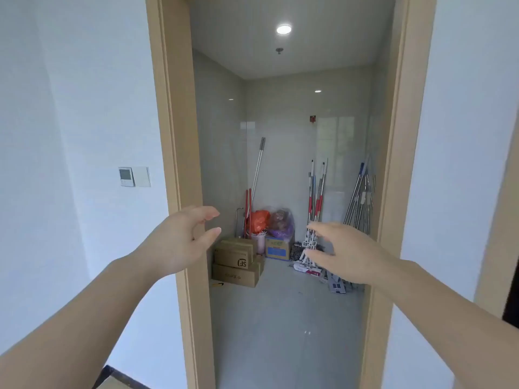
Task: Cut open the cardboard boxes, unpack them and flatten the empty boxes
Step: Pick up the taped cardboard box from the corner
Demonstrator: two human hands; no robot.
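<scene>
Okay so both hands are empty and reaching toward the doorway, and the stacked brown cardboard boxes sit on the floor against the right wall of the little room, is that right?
Not quite. The head view shows the stacked brown cardboard boxes against the left wall, not the right. The rest holds: left hand and right hand are empty, reaching toward the doorway.

light: bright, even, soft | source: round ceiling lamp [283, 29], glare spots on glossy walls below it | blur: slight throughout | distortion: door frame [179, 164] bows at edges

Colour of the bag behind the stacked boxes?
Orange bag, behind the brown boxes; head view.
</scene>
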